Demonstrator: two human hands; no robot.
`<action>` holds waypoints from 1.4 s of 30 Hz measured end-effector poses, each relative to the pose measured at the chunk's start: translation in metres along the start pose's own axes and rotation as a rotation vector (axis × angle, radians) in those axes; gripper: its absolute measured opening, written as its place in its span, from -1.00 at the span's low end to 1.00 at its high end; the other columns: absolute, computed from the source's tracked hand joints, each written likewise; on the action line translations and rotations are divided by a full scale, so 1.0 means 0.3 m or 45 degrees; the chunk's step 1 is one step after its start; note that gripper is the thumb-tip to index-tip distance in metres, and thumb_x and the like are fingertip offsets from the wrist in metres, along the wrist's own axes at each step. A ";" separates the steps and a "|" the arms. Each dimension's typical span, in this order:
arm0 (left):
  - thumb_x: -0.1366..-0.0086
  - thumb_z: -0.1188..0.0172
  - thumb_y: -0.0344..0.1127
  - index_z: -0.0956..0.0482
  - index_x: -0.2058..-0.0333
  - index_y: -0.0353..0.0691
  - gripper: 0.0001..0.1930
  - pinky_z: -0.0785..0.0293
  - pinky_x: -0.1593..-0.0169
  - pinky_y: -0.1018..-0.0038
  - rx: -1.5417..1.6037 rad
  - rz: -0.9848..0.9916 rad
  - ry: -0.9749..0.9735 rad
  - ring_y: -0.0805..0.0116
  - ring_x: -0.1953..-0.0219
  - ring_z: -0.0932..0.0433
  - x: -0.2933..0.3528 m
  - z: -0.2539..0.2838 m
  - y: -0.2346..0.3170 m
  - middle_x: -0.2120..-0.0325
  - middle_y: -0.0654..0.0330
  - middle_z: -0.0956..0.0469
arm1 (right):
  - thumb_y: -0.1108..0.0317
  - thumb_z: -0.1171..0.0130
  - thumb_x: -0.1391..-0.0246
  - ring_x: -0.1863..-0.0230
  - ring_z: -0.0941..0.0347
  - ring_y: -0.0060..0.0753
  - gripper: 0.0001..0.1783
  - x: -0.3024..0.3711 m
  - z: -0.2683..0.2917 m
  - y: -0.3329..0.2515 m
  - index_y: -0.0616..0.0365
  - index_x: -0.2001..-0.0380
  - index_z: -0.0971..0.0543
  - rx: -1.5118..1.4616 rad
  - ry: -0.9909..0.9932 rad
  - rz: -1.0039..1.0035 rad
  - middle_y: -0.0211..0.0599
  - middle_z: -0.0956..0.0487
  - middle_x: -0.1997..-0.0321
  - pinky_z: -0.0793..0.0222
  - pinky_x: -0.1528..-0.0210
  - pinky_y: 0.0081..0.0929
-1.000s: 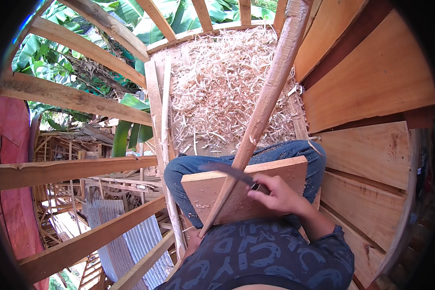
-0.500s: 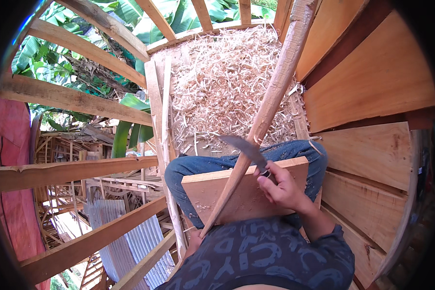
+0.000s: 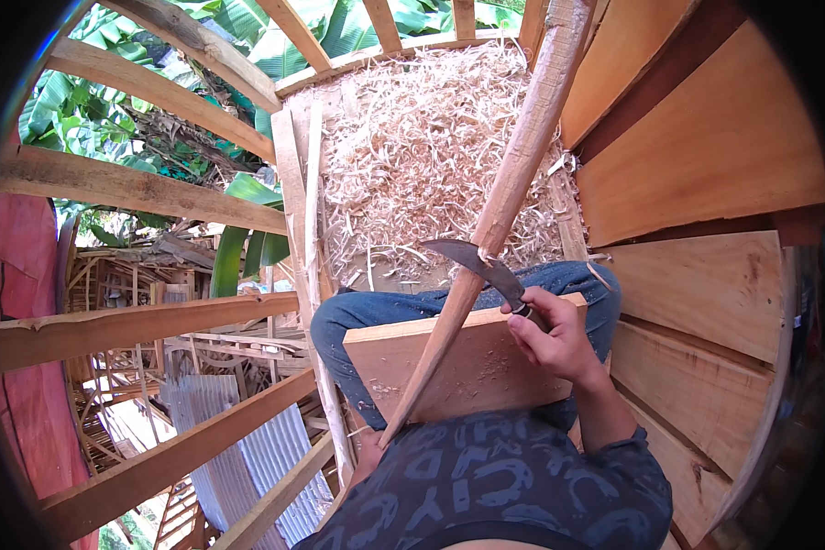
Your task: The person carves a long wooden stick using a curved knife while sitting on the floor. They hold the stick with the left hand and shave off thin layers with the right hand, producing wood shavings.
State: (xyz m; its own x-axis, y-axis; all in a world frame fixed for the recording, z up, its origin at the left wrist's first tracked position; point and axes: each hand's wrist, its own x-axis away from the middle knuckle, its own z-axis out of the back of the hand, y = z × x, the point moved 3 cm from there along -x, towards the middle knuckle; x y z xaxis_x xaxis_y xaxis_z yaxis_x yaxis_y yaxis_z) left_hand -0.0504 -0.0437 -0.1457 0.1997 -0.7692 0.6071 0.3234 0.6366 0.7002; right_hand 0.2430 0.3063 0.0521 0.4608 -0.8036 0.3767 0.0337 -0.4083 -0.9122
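Observation:
My right hand is closed round the handle of a curved knife. The dark hooked blade lies across a long wooden pole, its tip pointing left. Slantwise over my lap runs the pole, from the upper right down to my left side. At its lower end my left hand is wrapped round it; my shirt and the pole partly hide the fingers. A thick flat board rests on my thighs beneath the pole, with small wood bits on it.
A heap of curled wood shavings covers the floor ahead. Plank walls stand close on the right. To the left, an open frame of wooden rails looks onto lower ground with corrugated sheets. Banana leaves show beyond.
The knife and my right hand have moved farther up the pole and to the right. The pole's upper part has shifted slightly left. My left hand stays at the lower end.

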 end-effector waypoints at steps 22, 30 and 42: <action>-0.09 -0.21 -0.20 -0.54 0.40 -0.38 -0.71 -0.35 0.41 0.43 0.011 -0.015 0.001 0.45 0.51 -0.43 -0.001 0.004 0.043 0.63 0.13 -0.49 | 0.38 -0.01 -0.14 0.62 -0.30 -0.74 -0.85 -0.018 -0.066 0.040 0.20 0.25 -0.45 0.148 -0.275 0.242 -0.52 -0.40 0.63 -0.17 0.57 -0.72; -0.09 -0.21 -0.20 -0.54 0.40 -0.37 -0.71 -0.35 0.40 0.43 0.021 -0.021 0.003 0.45 0.51 -0.42 -0.003 0.005 0.060 0.63 0.13 -0.49 | 0.41 0.05 -0.16 0.74 -0.18 -0.80 -0.86 -0.022 -0.052 0.034 0.20 0.23 -0.39 0.031 -0.170 0.293 -0.56 -0.31 0.68 -0.08 0.71 -0.77; -0.09 -0.21 -0.19 -0.53 0.41 -0.37 -0.71 -0.35 0.40 0.43 0.042 -0.014 0.006 0.46 0.51 -0.42 0.001 0.012 0.091 0.63 0.14 -0.48 | 0.36 -0.04 -0.12 0.55 -0.15 -0.77 -0.87 -0.012 -0.019 -0.004 0.20 0.32 -0.46 0.103 -0.117 0.091 -0.58 -0.29 0.62 -0.09 0.50 -0.68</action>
State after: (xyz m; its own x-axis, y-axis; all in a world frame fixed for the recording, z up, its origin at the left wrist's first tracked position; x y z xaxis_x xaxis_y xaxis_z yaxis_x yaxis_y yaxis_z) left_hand -0.0447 -0.0262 -0.1252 0.2004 -0.7762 0.5978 0.2950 0.6297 0.7186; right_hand 0.2362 0.3073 0.0527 0.5435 -0.7850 0.2973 0.0675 -0.3122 -0.9476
